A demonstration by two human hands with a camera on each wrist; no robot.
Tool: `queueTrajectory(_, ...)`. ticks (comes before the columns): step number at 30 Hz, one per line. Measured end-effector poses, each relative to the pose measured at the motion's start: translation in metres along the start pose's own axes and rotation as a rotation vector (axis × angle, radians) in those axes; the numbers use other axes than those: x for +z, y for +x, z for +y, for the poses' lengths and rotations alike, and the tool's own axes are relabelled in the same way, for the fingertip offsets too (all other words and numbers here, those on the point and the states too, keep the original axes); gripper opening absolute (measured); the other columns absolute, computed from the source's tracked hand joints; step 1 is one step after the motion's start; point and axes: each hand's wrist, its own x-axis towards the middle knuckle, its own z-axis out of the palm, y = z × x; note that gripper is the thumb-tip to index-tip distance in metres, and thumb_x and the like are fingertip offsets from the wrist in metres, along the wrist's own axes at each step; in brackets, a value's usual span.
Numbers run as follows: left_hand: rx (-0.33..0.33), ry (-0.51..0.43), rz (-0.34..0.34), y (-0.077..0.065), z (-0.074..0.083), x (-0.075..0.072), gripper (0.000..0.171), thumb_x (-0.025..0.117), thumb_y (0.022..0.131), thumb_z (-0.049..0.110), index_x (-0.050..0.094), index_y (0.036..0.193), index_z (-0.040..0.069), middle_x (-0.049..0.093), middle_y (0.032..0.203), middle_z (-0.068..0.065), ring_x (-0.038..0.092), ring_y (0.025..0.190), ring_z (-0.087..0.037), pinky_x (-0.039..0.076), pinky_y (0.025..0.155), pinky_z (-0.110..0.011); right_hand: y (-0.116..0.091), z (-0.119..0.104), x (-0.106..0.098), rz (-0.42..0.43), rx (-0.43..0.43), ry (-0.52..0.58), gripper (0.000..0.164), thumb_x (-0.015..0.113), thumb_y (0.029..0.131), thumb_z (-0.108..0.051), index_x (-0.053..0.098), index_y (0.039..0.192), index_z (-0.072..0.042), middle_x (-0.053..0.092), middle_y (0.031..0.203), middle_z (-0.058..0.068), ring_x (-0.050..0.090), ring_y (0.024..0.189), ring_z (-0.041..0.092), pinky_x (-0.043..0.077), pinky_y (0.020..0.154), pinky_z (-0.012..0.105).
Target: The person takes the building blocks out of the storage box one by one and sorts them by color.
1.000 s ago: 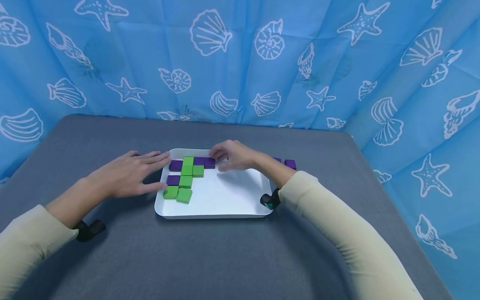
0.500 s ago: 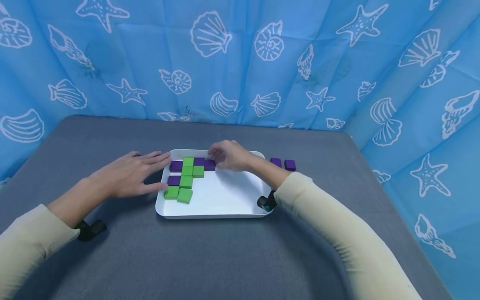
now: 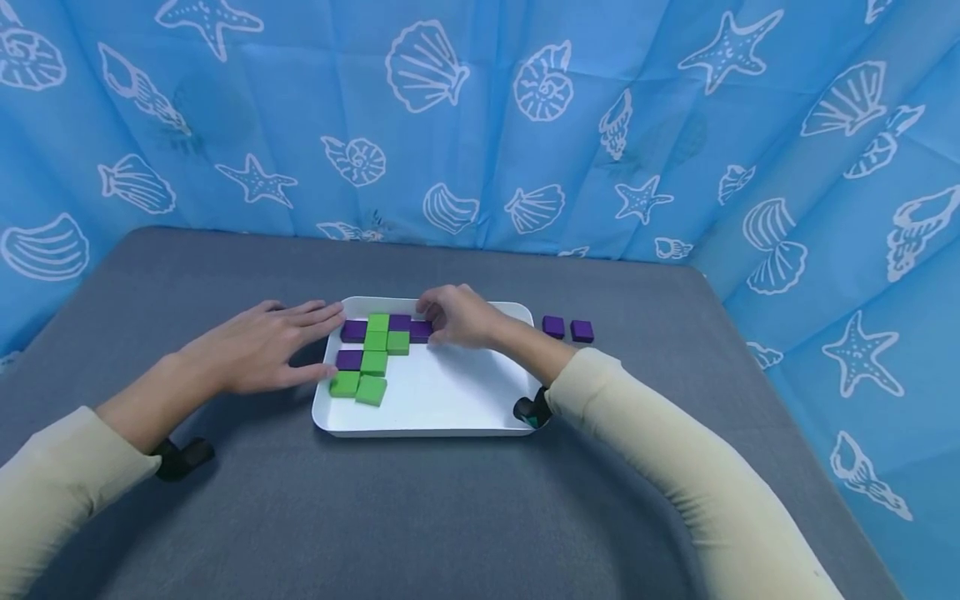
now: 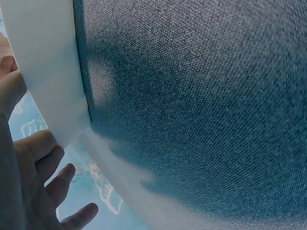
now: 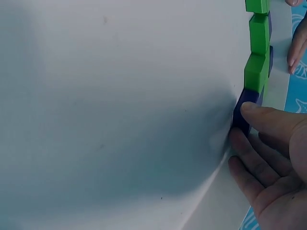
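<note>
A white tray (image 3: pixel 431 432) holds green and purple square blocks along its left side and far edge. My left hand (image 3: pixel 262 350) lies at the tray's left rim with its fingers extended, fingertips and thumb touching the rim. In the left wrist view, that hand (image 4: pixel 36 177) is against the tray's outer wall. With thumb and fingers, my right hand (image 3: pixel 467 317) pinches a purple block (image 3: pixel 421 331) at the right end of the far row. The right wrist view shows the thumb on this purple block (image 5: pixel 241 120), which adjoins a green block (image 5: pixel 256 72).
Two loose purple blocks (image 3: pixel 553 326) lie on the grey table (image 3: pixel 450 517), just right of the tray. Inside the tray, its white floor (image 3: pixel 457 392) shows right of the blocks. A blue seashell curtain (image 3: pixel 480 125) hangs behind the table.
My right hand has shifted slightly left and its thumb has come in to the purple block. Its arm now uncovers both loose purple blocks. The left hand stays at the rim.
</note>
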Motion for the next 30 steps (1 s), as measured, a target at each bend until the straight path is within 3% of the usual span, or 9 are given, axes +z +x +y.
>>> queueTrajectory(14,0.016,0.006,0.012,0.000,0.004,-0.004,0.084,0.045,0.095,0.069,0.036,0.154,0.010,0.032,0.160,-0.011,0.035,0.143,-0.038,0.033,0.103,-0.070,-0.007,0.006,-0.012,-0.057,-0.012,-0.039,0.036,0.074,0.085,0.002,0.067,0.119,0.002,0.070,0.116,0.014,0.067,0.106,0.022,0.053,0.091,0.027)
queueTrajectory(21,0.014,0.003,0.011,0.000,0.003,-0.003,0.085,0.044,0.094,0.069,0.037,0.154,0.010,0.033,0.160,-0.011,0.036,0.143,-0.038,0.033,0.103,-0.070,-0.026,0.014,-0.026,-0.105,-0.024,-0.034,0.035,0.070,0.087,0.002,0.066,0.122,0.002,0.070,0.117,0.013,0.067,0.106,0.021,0.053,0.094,0.031)
queueTrajectory(30,0.007,-0.002,0.011,-0.001,0.003,-0.002,0.084,0.046,0.094,0.069,0.037,0.154,0.010,0.034,0.159,-0.011,0.037,0.142,-0.039,0.034,0.102,-0.070,-0.055,0.031,-0.050,-0.076,-0.044,-0.023,0.034,0.071,0.087,0.002,0.067,0.121,0.002,0.070,0.116,0.011,0.068,0.107,0.020,0.051,0.098,0.036)
